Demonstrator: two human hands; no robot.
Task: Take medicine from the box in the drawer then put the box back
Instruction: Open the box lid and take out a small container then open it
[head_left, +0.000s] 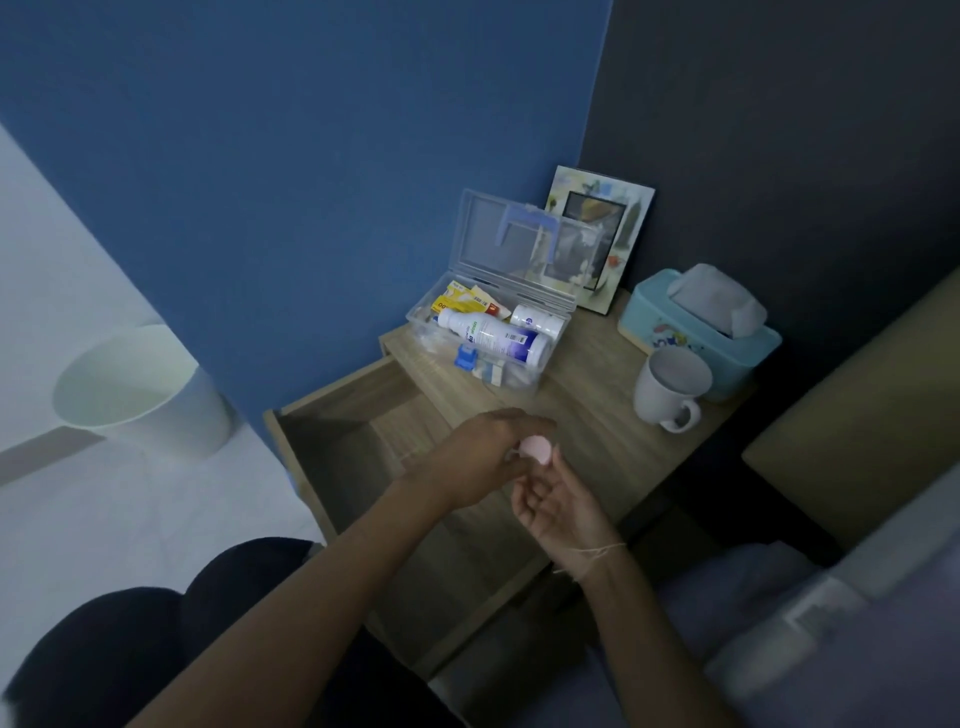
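Observation:
The clear plastic medicine box (488, 332) stands on the wooden nightstand (597, 447) with its lid tilted up and back. Inside it lie a large white bottle (493, 335), a smaller white bottle (537, 318), a blue item and some yellow packets. The drawer (332, 400) under the tabletop is pulled out toward me. My left hand (478, 457) grips a small pink round container (537, 449) above the drawer's right side. My right hand (561, 501) is palm up and cupped just below the container, its thumb touching it. Nothing can be made out in the palm.
A white mug (670, 387), a teal tissue box (696, 332) and a picture frame (597, 234) share the tabletop behind and right of the box. A white bin (140, 384) stands on the floor at left. A bed (857, 415) borders the right side.

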